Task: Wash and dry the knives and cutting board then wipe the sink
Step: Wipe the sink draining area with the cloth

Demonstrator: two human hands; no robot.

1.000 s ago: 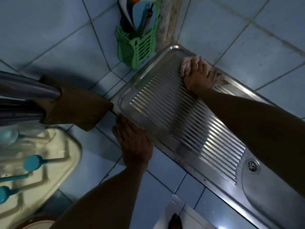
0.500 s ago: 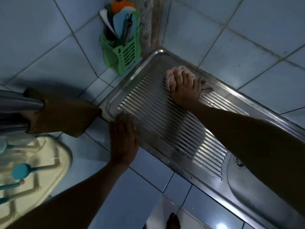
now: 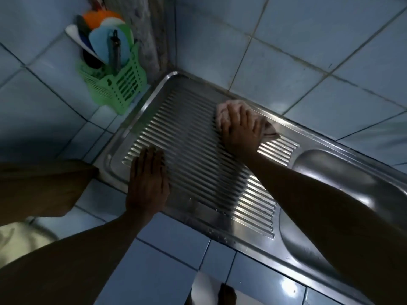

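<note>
A steel sink unit (image 3: 198, 212) with a ribbed drainboard runs from the wall corner to the right, its basin (image 3: 330, 183) at the right. My right hand (image 3: 241, 130) presses a pinkish cloth (image 3: 224, 111) onto the far side of the drainboard, fingers curled over it. My left hand (image 3: 149, 179) lies flat, fingers straight, on the drainboard's near left corner. A wooden cutting board (image 3: 41, 188) stands at the left edge. A dark-handled utensil (image 3: 113, 51), maybe a knife, sticks up from the green caddy (image 3: 119, 89).
The green caddy stands by the wall corner and holds several coloured utensils. A cream dish rack (image 3: 19, 241) shows at the lower left. Blue tiled walls close in behind and to the left. Blue tiled counter (image 3: 154, 271) lies in front of the sink.
My right hand has slid the cloth along the far edge of the drainboard toward the basin. My left hand has shifted from the sink's rim onto the ribs. The view swung right.
</note>
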